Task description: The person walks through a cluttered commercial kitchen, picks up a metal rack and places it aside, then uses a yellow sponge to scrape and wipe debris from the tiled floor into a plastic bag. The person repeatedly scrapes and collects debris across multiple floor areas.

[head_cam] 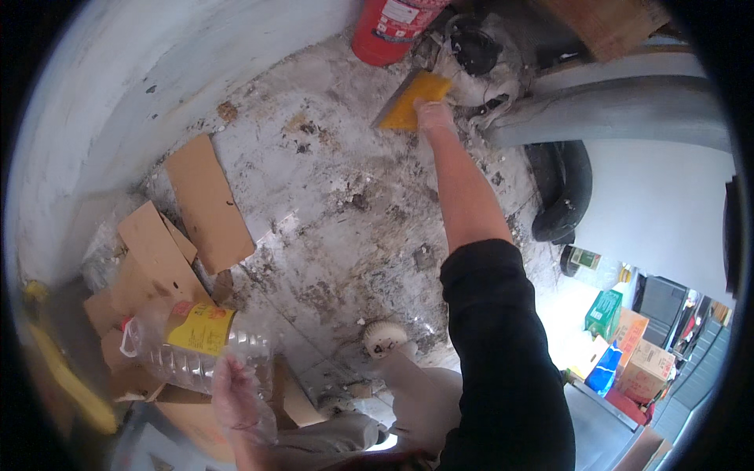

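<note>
My right hand (435,115), in a thin clear glove, reaches far forward with its fingers on a flat yellow tool (415,100), perhaps a broad scraper or brush, with a grey edge towards the left. The tool is low over the stained floor, below a red fire extinguisher (392,29). My left hand (235,385), also in a clear plastic glove, is at the lower left by a large clear plastic bottle (194,347) with a yellow label and a red cap. Its fingers are at the bottle's side; how firmly they hold it is not plain.
Flattened cardboard pieces (209,203) lie at the left by the white wall (135,88). A thick grey pipe (612,109) and a black bent hose (571,194) are at the right. Cartons (645,368) stand at the lower right. Dirt and debris cover the floor (330,206).
</note>
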A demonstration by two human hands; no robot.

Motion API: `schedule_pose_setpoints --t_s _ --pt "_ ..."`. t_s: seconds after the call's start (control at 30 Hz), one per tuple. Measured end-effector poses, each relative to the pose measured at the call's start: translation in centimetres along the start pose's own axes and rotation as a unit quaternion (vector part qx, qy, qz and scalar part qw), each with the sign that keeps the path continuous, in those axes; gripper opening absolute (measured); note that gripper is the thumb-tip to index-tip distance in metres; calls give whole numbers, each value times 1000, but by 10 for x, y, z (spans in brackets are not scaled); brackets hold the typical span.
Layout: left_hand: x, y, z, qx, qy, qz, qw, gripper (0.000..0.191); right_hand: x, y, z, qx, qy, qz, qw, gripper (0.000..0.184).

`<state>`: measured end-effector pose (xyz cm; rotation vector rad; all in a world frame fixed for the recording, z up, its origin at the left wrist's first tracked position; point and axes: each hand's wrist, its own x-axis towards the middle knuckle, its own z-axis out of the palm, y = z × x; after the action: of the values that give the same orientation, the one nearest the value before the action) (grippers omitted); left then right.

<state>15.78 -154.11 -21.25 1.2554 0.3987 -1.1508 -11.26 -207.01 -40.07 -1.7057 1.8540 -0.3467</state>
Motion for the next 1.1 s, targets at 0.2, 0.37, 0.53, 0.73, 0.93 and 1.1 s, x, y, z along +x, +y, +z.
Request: schedule_pose_setpoints --t_s 0.2,0.37,0.53,0.73,0.93,1.1 --pt "8 -9 16 77 45 17 996 30 -124 164 -66 -84 39 205 974 52" --pt "9 -14 18 74 47 -9 996 28 -264 220 -133 80 148 302 938 41" --pt "16 -16 16 58 56 -12 997 27 -197 149 -106 294 169 88 937 42" --pt "21 -18 27 102 62 -12 993 27 -79 121 -76 -83 61 201 974 49" --pt "20 -21 38 97 36 -21 994 27 -215 231 -99 -8 173 291 941 52" --pt "16 -23 37 127 71 -1 989 27 -284 275 -124 110 166 299 933 44"
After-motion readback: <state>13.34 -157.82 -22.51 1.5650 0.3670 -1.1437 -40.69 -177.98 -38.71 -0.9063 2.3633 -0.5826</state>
